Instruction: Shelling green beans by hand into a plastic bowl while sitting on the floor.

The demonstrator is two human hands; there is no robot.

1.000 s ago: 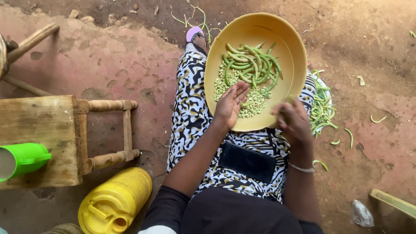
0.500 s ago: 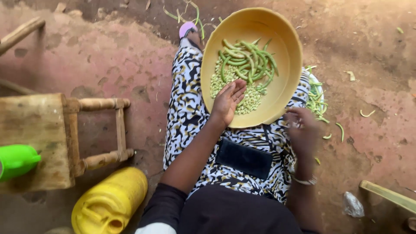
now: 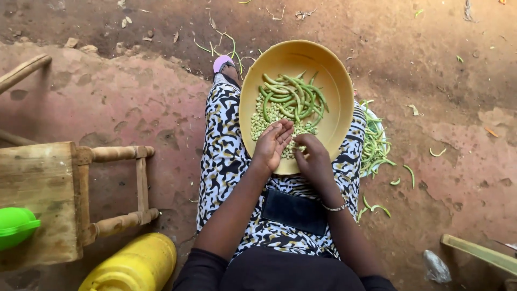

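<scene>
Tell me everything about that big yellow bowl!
The yellow bowl is round, smooth and deep, and looks like plastic. It rests tilted on the person's lap, over a black-and-white patterned dress. Inside lie long green bean pods on a heap of small pale shelled beans. The left hand and right hand meet over its near rim.

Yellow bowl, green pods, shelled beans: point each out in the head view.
yellow bowl (image 3: pixel 336 81): head view, bare inner wall at the right.
green pods (image 3: pixel 293 97): head view, middle of the pile.
shelled beans (image 3: pixel 261 123): head view, pale heap at the left.
</scene>
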